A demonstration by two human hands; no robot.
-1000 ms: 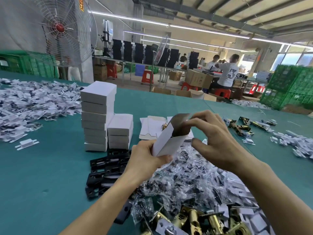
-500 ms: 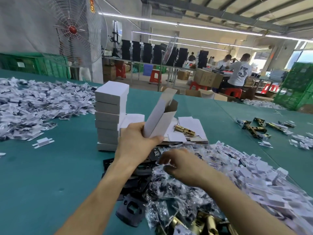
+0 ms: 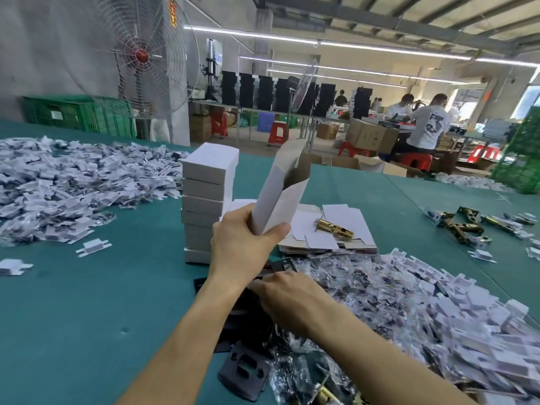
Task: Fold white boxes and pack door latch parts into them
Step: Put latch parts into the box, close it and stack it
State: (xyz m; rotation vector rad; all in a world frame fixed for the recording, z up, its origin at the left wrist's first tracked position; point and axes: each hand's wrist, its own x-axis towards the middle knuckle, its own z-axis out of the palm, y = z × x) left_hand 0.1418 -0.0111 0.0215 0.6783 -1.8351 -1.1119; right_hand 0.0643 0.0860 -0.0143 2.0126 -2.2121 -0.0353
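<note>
Left hand [image 3: 242, 244] grips white box [image 3: 280, 194] — fingers [image 3: 263, 286] of right hand [image 3: 289, 299] touch black plates [image 3: 236, 320].

The person shows only as two bare arms. The left forearm [image 3: 181, 346] comes in from the 6 o'clock edge and ends in a bare left hand [image 3: 242, 244]. The right forearm [image 3: 394, 355] comes in from 4 o'clock and ends in a bare right hand [image 3: 292, 299]. Both arms are slim and uncovered from fingers to frame edge.
</note>
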